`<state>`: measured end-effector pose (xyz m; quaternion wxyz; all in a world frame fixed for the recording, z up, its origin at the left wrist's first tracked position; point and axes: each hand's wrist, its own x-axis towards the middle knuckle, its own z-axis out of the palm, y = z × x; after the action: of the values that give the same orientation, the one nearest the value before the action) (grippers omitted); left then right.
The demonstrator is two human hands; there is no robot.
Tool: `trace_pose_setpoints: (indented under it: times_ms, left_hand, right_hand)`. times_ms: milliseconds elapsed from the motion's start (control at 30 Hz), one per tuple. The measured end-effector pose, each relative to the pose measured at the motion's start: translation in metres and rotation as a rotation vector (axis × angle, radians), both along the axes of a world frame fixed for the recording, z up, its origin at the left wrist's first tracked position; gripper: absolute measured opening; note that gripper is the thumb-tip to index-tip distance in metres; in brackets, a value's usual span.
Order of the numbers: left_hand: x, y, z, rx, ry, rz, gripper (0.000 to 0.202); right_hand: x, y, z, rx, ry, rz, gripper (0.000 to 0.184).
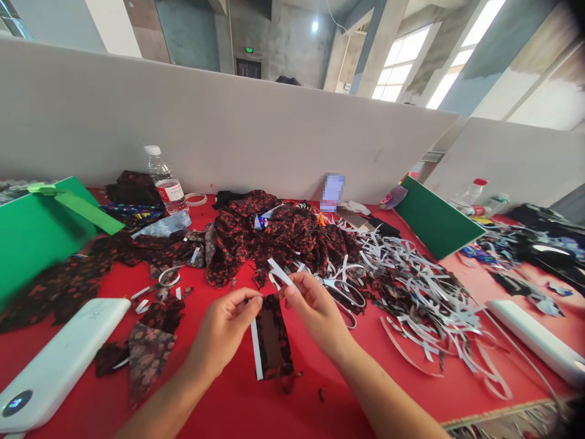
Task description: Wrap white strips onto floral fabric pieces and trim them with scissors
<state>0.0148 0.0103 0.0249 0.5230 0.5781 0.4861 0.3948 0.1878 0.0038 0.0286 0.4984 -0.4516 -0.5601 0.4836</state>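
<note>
Seemingly for steadiness, the patch [273,338] is pinched by the left hand [226,326] (a strip [278,272] near it, by the right hand [320,308]).

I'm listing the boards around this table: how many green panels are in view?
2: the left panel, with a lighter green strip across it, and the right panel, near the heap of white strips. Others could be hidden.

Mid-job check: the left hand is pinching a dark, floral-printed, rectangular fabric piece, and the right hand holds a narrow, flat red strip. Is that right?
Not quite: the narrow, flat strip in the right hand is white, not red, as the head view shows. The left hand is pinching the dark, floral-printed, rectangular fabric piece.
</note>
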Motion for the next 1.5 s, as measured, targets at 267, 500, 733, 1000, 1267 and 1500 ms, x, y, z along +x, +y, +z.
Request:
trace_pose_setpoints:
  times_ms: [267,500,733,1000,1267,1500]
  left_hand:
    - [-0.009,0.006,0.004,0.07,-0.206,-0.081,0.015]
    - [-0.008,0.005,0.006,0.117,-0.066,-0.159,0.02]
    - [-0.002,0.005,0.002,0.078,-0.139,-0.021,0.016]
    - [-0.003,0.013,-0.012,-0.014,-0.281,0.338,0.019]
    - [0.023,-0.004,-0.009,-0.223,-0.562,0.244,0.016]
    - [0.03,-0.014,-0.005,-0.308,-0.703,0.163,0.012]
  right_hand:
    - [0.002,0.003,0.0,-0.154,0.294,0.122,0.016]
    - [0.002,-0.001,0.01,-0.073,0.093,0.159,0.013]
    - [0.01,0.003,0.007,-0.125,0.067,0.036,0.02]
    - [0.043,-0.01,0.047,-0.043,-0.721,0.164,0.008]
    - [0.001,-0.017,0.032,0.025,-0.577,0.137,0.008]
    - [-0.004,-0.007,0.012,0.056,-0.607,-0.031,0.008]
